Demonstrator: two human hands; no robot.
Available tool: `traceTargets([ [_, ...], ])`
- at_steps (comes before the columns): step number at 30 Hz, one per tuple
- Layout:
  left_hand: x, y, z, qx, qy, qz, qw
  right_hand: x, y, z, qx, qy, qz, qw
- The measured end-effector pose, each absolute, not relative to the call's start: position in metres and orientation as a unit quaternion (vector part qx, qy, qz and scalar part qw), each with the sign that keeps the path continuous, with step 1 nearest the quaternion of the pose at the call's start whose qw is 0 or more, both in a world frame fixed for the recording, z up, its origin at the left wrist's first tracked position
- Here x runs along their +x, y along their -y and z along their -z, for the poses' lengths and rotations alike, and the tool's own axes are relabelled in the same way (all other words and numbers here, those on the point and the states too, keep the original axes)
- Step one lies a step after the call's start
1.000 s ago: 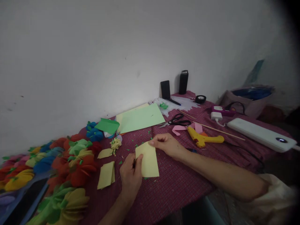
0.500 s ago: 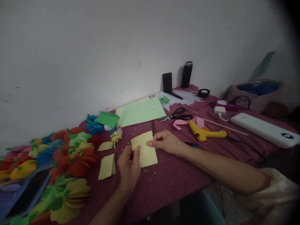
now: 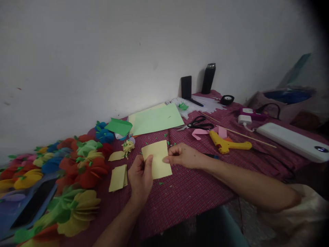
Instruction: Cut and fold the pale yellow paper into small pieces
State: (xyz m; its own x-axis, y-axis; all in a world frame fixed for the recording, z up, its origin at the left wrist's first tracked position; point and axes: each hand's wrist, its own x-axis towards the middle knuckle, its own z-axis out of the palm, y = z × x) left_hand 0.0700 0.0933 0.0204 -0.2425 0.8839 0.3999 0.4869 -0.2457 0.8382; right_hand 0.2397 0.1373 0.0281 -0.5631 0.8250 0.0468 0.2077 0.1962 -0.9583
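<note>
Between my hands a piece of pale yellow paper (image 3: 159, 164) is held up above the table. My left hand (image 3: 141, 175) pinches its left edge, thumb lying on the front face. My right hand (image 3: 183, 156) grips the right edge between thumb and fingers. Just left of my left hand lies a small stack of cut yellow paper (image 3: 118, 178). Behind that stack are a yellow paper piece with rounded corners (image 3: 116, 156) and a bunch of thin yellow paper strips (image 3: 128, 146).
Colourful paper pumpkins (image 3: 89, 168) crowd the left side. Green paper sheets (image 3: 156, 120) lie at the back. Black-handled scissors (image 3: 199, 123), a yellow glue gun (image 3: 227, 143) and a white power bank (image 3: 290, 141) are to the right. A black bottle (image 3: 208, 79) stands by the wall.
The view has shifted slightly, so the table's things sit a little further right. Both hands keep hold of the yellow paper, which is nearly unchanged in pose.
</note>
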Motion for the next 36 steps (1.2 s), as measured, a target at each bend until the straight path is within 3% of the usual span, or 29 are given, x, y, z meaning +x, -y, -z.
traceTargets([
  [14,0.0698,-0.0934,-0.0256,0.564,-0.584,-0.548,0.202,0.241,-0.1319,-0.0275,-0.336,0.754,-0.522,0.213],
  [30,0.0672,-0.095,-0.0241,0.56,-0.572,-0.567,0.194,0.2414,-0.1297,-0.0321,-0.291,0.735,-0.584,0.187],
  [36,0.068,-0.0921,-0.0222,0.56,-0.554,-0.564,0.249,0.2405,-0.1355,-0.0301,-0.321,0.696,-0.576,0.283],
])
